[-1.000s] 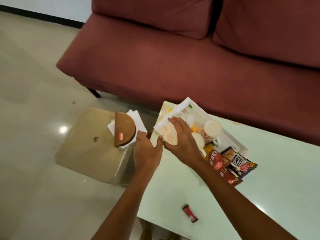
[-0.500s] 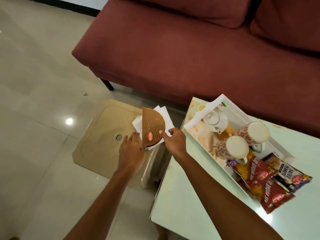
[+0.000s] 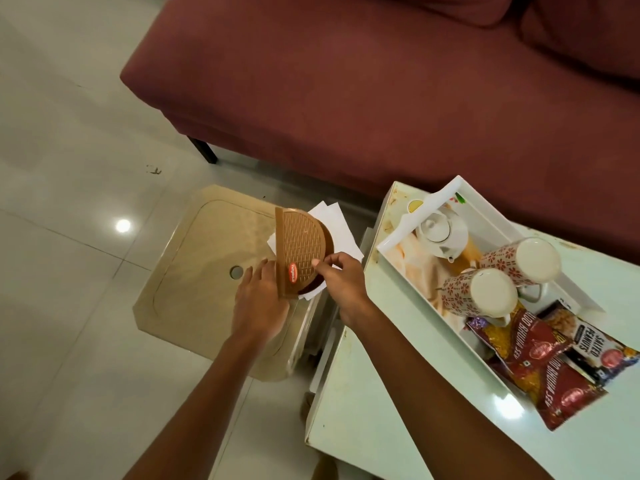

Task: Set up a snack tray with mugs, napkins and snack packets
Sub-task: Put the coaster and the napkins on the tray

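Observation:
A brown half-round napkin holder (image 3: 300,251) stands on a beige plastic stool (image 3: 201,258), with white napkins (image 3: 335,223) fanned out behind it. My left hand (image 3: 260,299) rests flat against the holder's base with straight fingers. My right hand (image 3: 341,284) pinches a napkin at the holder's right edge. On the pale green table (image 3: 398,393) lies a white tray (image 3: 485,216) printed with a teapot picture. It holds two patterned mugs (image 3: 478,296) (image 3: 519,265) lying on their sides and snack packets (image 3: 554,362) at its near end.
A dark red sofa (image 3: 381,81) runs along the back, its black leg (image 3: 204,150) on the glossy tiled floor (image 3: 62,168). The stool stands just left of the table's end.
My right hand left the tray and crossed to the napkin holder on the stool. My left hand shifted against the holder's base. The view swung left and down.

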`<state>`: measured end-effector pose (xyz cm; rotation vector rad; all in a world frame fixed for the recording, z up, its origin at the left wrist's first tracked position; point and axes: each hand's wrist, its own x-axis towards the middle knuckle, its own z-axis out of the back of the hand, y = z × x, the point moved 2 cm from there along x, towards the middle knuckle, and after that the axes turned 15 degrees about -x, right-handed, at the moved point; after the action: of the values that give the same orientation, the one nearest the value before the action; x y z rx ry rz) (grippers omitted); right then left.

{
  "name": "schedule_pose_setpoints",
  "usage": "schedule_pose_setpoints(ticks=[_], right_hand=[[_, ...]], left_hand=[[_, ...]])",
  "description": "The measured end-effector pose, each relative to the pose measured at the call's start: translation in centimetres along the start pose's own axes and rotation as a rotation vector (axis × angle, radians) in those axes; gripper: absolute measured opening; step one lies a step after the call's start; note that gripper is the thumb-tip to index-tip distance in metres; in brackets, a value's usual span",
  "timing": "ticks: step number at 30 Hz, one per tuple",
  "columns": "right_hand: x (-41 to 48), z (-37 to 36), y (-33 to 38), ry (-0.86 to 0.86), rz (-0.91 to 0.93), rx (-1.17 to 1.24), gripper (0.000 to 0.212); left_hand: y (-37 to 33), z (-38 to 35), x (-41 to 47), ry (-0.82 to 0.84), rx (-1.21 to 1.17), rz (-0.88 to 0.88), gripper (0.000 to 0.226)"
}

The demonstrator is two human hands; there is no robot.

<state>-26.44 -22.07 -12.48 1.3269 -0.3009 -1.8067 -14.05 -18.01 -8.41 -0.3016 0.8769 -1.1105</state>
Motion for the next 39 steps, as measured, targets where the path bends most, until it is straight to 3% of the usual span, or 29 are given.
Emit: schedule_pose_setpoints(ticks=[9, 14, 16, 19, 21, 28, 39], right_hand=[[-1.7, 1.4, 0.7, 0.049, 0.033, 0.153, 0.012], [-3.9, 5.9, 0.2, -0.068, 0.081, 0.146, 0.009], [-4.8, 8.7, -0.1, -0.188, 0.091, 0.090, 0.022], [-5.1, 12.7, -0.8, -0.396, 0.025, -0.061, 0.057], [-4.4, 15.0, -1.4, -0.466, -0.057, -0.147, 0.065], [1.8, 18.0, -2.9, -0.494, -0.180, -0.226, 0.053], [5.2, 17.1, -4.0, -0.527, -0.251, -0.328, 0.068]], left_hand=[[-1.5, 0.6, -0.9, -0.100, -0.067, 0.007, 0.053], [-3.6, 0.1, -1.5, -0.102, -0.075, -0.015, 0.062], [-4.9, -0.5, -1.8, -0.085, -0.075, -0.062, 0.066], [-6.9, -1.7, -2.0, -0.048, -0.081, -0.078, 0.062], [-8.2, -2.6, -1.8, -0.028, -0.090, -0.096, 0.061], [-10.5, -5.2, -1.1, 0.061, -0.089, -0.133, 0.056], [-9.1, -6.1, -0.7, 0.101, -0.038, -0.102, 0.055]])
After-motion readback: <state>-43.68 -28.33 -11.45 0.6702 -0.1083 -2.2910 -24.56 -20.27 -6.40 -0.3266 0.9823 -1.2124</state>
